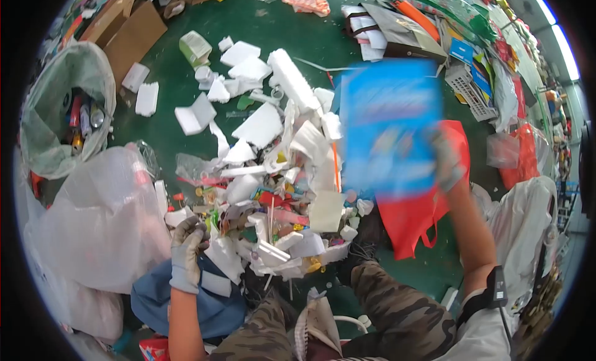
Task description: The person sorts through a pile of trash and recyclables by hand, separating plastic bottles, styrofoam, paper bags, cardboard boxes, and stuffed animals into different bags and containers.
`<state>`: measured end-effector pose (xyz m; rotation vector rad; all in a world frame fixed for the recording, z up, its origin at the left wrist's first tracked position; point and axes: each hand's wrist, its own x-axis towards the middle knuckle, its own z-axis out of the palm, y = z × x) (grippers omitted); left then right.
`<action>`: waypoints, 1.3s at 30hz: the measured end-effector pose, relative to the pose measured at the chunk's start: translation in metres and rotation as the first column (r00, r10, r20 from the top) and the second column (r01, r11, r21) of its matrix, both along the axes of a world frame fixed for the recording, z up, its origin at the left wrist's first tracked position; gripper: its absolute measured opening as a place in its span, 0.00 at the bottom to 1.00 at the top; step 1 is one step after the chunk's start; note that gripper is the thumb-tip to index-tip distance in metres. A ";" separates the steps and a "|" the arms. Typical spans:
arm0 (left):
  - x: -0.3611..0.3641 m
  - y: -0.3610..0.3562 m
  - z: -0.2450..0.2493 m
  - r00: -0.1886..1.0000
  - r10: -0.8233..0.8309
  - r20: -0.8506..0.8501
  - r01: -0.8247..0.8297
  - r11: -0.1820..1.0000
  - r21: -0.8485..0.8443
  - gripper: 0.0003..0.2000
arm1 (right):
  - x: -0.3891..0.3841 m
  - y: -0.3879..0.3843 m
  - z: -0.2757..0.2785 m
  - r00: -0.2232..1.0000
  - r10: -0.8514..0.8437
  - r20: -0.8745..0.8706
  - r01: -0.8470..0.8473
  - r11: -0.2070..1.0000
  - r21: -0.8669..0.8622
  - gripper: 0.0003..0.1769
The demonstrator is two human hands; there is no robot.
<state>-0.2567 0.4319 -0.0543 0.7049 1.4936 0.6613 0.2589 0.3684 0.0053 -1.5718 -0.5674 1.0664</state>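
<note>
My right hand (448, 161), in a pale work glove, grips the right edge of a flat blue printed bag (390, 128), smeared by motion. Partly behind it lies a red tote bag (403, 227) with a loop handle. My left hand (188, 244), gloved too, is closed with curled fingers at the left side of the waste heap; what it holds, if anything, is hidden. White foam pieces (259, 126), paper scraps and small plastic bits make up the heap (273, 218) in front of my legs. Under my left wrist is a dark blue cloth bag (152, 296).
A lined bin (37, 131) with cans stands at the left, above a large translucent plastic sack (102, 218). Cardboard boxes (133, 41) sit at the back left. A white plastic basket (469, 91) and folded bags lie at the back right. White sacks (521, 218) stand right.
</note>
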 end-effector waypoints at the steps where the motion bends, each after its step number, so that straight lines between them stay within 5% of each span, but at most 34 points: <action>1: -0.009 -0.006 -0.020 0.999 -0.017 -0.042 0.018 1.000 0.019 0.22 | 0.039 0.019 0.014 0.973 -0.224 0.049 0.217 0.969 0.117 0.20; 2: -0.013 -0.015 -0.045 0.994 -0.068 -0.091 0.077 0.992 0.098 0.30 | 0.067 0.035 0.027 0.923 -0.256 -0.289 0.318 0.929 0.191 0.20; 4: -0.012 -0.031 -0.078 0.853 -0.243 -0.461 0.439 0.812 0.385 0.40 | 0.141 0.047 0.003 0.889 -0.392 -0.237 0.436 0.883 0.174 0.18; 5: -0.001 -0.038 -0.070 0.737 -0.264 -0.622 0.567 0.743 0.356 0.43 | 0.138 0.053 -0.016 0.931 -0.241 -0.274 0.285 0.949 0.136 0.19; 6: 0.013 -0.047 -0.061 0.590 -0.271 -0.761 0.685 0.667 0.294 0.47 | 0.095 0.062 -0.019 0.980 -0.137 -0.148 0.148 0.987 0.069 0.21; 7: 0.019 -0.055 -0.063 0.161 -0.366 -0.917 0.909 0.417 -0.007 0.49 | 0.032 0.073 -0.025 0.999 -0.016 -0.032 0.015 1.000 -0.017 0.24; 8: 0.032 -0.059 -0.037 0.424 -0.478 -0.769 0.808 0.583 0.083 0.51 | -0.010 0.082 -0.048 0.957 0.167 0.236 -0.112 0.967 -0.231 0.30; 9: 0.049 -0.064 -0.022 0.329 -0.523 -0.786 0.845 0.535 -0.003 0.51 | -0.016 0.078 -0.109 0.826 0.485 0.287 -0.420 0.869 -0.261 0.43; 10: 0.060 -0.065 -0.016 0.231 -0.558 -0.797 0.872 0.482 -0.085 0.52 | -0.065 0.073 -0.121 0.577 0.637 0.511 -0.532 0.768 -0.357 0.47; 12: 0.060 -0.071 -0.043 0.177 -0.493 -0.852 0.918 0.394 -0.038 0.53 | -0.131 0.080 -0.124 0.225 0.709 0.668 -0.353 0.698 -0.622 0.45; 13: 0.062 -0.070 -0.053 0.133 -0.417 -0.899 0.959 0.284 0.010 0.54 | -0.139 0.080 -0.135 0.230 0.715 0.660 -0.359 0.693 -0.626 0.45; 14: 0.066 -0.063 -0.063 0.024 -0.493 -0.870 0.917 0.357 -0.176 0.51 | -0.143 0.082 -0.153 0.227 0.662 0.715 -0.327 0.743 -0.584 0.40; 16: 0.052 -0.047 -0.089 0.443 -0.558 -0.702 0.777 0.629 -0.010 0.48 | -0.139 0.086 -0.172 0.222 0.605 0.765 -0.300 0.789 -0.537 0.37; 20: 0.016 -0.043 -0.085 0.487 -0.653 -0.579 0.789 0.614 -0.029 0.42 | -0.103 0.080 -0.137 0.616 0.571 0.542 -0.328 0.812 -0.483 0.20; 22: 0.008 -0.039 -0.075 0.524 -0.583 -0.621 0.764 0.643 0.041 0.39 | -0.089 0.068 -0.135 0.838 0.387 0.385 -0.348 0.922 -0.169 0.19; 24: -0.003 -0.035 -0.071 0.642 -0.205 -0.739 0.678 0.603 0.421 0.42 | -0.092 0.056 -0.105 0.890 0.426 0.160 -0.421 0.905 -0.065 0.20; 25: -0.009 -0.025 -0.075 0.593 -0.257 -0.763 0.659 0.699 0.277 0.44 | -0.084 0.051 -0.104 0.852 0.524 0.010 -0.522 0.850 -0.068 0.21; 26: -0.014 -0.022 -0.082 0.598 -0.250 -0.762 0.655 0.700 0.284 0.44 | -0.082 0.049 -0.102 0.685 0.702 0.197 -0.680 0.712 -0.175 0.21; 28: -0.011 -0.003 -0.102 0.811 -0.061 -0.582 0.454 0.693 0.560 0.44 | -0.104 0.051 -0.086 0.303 0.876 0.377 -0.824 0.439 -0.359 0.21; 30: -0.005 0.017 -0.101 0.760 -0.117 -0.639 0.517 0.706 0.485 0.44 | -0.128 0.073 -0.063 0.176 0.932 0.318 -0.871 0.298 -0.391 0.21; 32: -0.006 0.025 -0.112 0.730 -0.085 -0.678 0.492 0.755 0.434 0.43 | -0.145 0.121 -0.048 0.152 0.880 0.451 -0.806 0.374 -0.458 0.17; 34: -0.004 0.028 -0.095 0.678 -0.050 -0.733 0.500 0.762 0.411 0.41 | -0.151 0.175 -0.055 0.344 0.709 0.615 -0.739 0.609 -0.288 0.15; 37: -0.017 0.020 -0.101 0.825 0.025 -0.564 0.252 0.878 0.407 0.39 | -0.131 0.271 -0.109 0.087 0.723 0.686 -0.510 0.624 -0.592 0.22; 39: -0.032 0.013 -0.108 0.854 0.066 -0.516 0.177 0.896 0.408 0.38 | -0.149 0.300 -0.116 0.072 0.774 0.629 -0.259 0.624 -0.738 0.28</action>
